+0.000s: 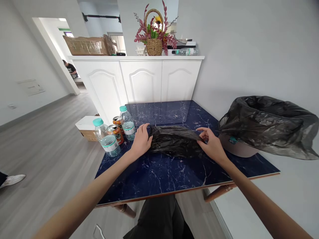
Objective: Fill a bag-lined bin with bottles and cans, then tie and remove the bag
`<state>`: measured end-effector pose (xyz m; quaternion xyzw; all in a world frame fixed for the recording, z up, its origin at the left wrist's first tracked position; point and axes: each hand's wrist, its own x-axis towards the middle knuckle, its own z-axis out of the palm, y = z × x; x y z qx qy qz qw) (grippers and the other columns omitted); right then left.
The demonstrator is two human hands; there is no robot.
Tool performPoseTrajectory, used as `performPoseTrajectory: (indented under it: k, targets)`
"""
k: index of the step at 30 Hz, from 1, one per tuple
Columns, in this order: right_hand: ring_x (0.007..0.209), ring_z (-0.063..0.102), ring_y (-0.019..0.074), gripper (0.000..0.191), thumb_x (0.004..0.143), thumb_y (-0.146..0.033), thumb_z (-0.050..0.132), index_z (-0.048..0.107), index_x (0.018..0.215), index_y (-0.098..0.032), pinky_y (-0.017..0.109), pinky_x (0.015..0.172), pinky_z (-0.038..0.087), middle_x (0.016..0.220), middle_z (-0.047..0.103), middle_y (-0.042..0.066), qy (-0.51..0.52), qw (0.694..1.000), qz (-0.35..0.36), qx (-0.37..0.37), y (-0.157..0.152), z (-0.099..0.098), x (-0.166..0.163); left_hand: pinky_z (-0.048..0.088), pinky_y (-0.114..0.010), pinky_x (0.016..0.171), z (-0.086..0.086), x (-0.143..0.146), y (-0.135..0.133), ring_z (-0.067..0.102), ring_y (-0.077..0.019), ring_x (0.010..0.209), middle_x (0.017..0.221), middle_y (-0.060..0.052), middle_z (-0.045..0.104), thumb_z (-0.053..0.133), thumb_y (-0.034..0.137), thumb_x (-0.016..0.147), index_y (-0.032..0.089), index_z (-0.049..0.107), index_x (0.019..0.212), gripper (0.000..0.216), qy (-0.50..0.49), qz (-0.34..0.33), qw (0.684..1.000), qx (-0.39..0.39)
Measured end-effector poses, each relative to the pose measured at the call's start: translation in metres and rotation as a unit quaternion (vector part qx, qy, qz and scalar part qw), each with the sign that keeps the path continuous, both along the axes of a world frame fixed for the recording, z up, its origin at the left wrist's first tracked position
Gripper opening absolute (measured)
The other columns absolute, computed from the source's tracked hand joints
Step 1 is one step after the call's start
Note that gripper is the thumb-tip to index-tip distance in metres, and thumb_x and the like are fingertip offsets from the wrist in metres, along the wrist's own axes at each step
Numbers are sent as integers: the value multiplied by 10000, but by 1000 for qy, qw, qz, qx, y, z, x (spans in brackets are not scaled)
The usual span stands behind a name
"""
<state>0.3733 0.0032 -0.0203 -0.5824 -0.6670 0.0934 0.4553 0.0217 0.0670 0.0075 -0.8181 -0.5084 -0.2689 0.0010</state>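
A black plastic bag [175, 141] lies crumpled in a wide strip across the middle of the dark blue marbled table [154, 179]. At its left end, my left hand [141, 141] has fingers and thumb closed on the plastic. My right hand [210, 143] pinches the bag's upper right corner between thumb and fingers. Right of that hand, a bin [239, 146] lined with another black bag [269, 122] stands at the table's edge by the wall. Left of my left hand are two clear bottles with teal caps, a nearer bottle [107, 137] and a farther bottle [127, 123].
Two orange drink cans, a nearer can [116, 132] and a farther can [116, 121], stand among the bottles. A white-topped box [86, 123] is beyond the table's left edge. Behind the table, a white cabinet [144, 81] carries a flower basket [154, 46] and a cardboard box [87, 45].
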Motion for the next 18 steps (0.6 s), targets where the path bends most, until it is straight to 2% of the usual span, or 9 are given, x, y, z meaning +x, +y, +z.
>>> performPoseTrajectory:
  k: [2,4,6,8,10,13,15,18]
  targets:
    - [811,627,227,396,923,-356,620,590,1293,-219,354,817,567,852,606,21,7,999,13,33,-9,13,2,467,-559,1149,-2,6,17,537,-421,1443,1554,-275,534,658,290,972,121,346,1590,712,4,16,1000,-19]
    - [804,611,216,419,923,-348,627,576,1316,-215,340,796,564,859,582,15,18,999,11,47,-13,23,7,506,-567,1073,-3,14,32,632,-435,1317,1367,-259,676,732,310,922,110,422,1529,710,7,34,998,-45]
    - [766,599,201,440,920,-354,641,561,1328,-211,319,736,552,850,561,5,41,998,5,48,-12,30,13,551,-519,976,1,22,41,717,-403,1134,1079,-170,765,764,308,892,154,582,1341,509,8,40,997,-68]
    - [719,583,187,451,913,-380,665,558,1316,-207,304,675,531,831,548,-8,75,997,5,34,-9,33,18,571,-462,902,11,27,45,742,-357,1002,910,-105,750,755,306,900,208,664,1094,236,2,30,997,-71]
    - [693,575,178,451,891,-416,697,574,1271,-205,295,639,519,812,543,-17,122,992,7,11,-6,36,22,578,-438,886,30,29,43,735,-325,983,925,-99,739,712,301,934,223,665,969,98,-17,16,998,-51]
    - [725,601,176,429,863,-446,748,620,1197,-210,287,657,538,820,566,-12,182,983,9,-1,-10,48,22,578,-421,927,71,27,30,718,-285,1046,1068,-111,741,638,312,990,212,656,1012,104,-57,2,998,-5]
    - [772,629,174,400,884,-450,758,651,1190,-215,286,707,559,849,581,-6,203,979,5,27,-21,64,18,575,-392,910,101,24,16,716,-256,1044,1096,-97,746,614,328,1007,208,642,1041,128,-98,-16,995,32]
    - [868,675,179,385,962,-465,706,695,1274,-240,314,832,589,962,617,18,195,977,-23,84,-47,95,10,551,-333,840,137,17,-15,708,-203,958,1005,-57,738,610,243,971,207,618,1044,82,-210,-73,963,152]
